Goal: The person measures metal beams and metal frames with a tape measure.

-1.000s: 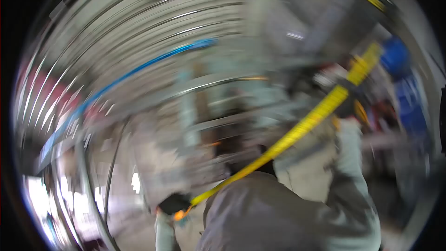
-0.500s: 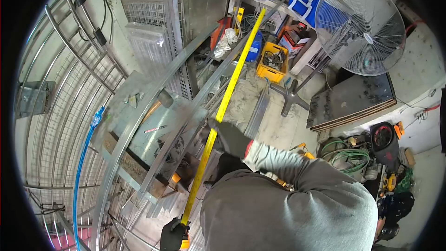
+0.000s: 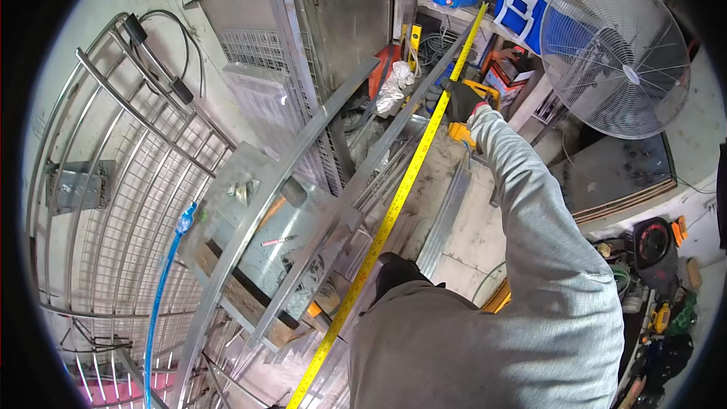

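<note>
A yellow tape measure blade (image 3: pixel 394 208) runs diagonally from the bottom edge to the upper right, beside a long metal bar (image 3: pixel 371 163). My right hand (image 3: pixel 460 101), in a dark glove, is closed on the blade near its upper end. The blade's upper tip (image 3: pixel 482 9) lies beyond that hand. My left hand is out of view, and the tape's case is not visible either. Another metal bar (image 3: pixel 261 208) crosses a metal-topped table (image 3: pixel 219 216), where a hammer (image 3: pixel 291 193) and a red-and-white marker (image 3: pixel 278 241) lie.
Curved metal grilles (image 3: pixel 113 242) and a blue hose (image 3: pixel 161 288) stand at the left. A large fan (image 3: pixel 617 53) is at the upper right, near a blue-and-white cooler (image 3: pixel 519 7). Tools and cables (image 3: pixel 663 318) crowd the lower right.
My right hand has moved up and right along the blade, with the arm stretched out. My left hand and the tape's case have left the view. The camera view has shifted.
</note>
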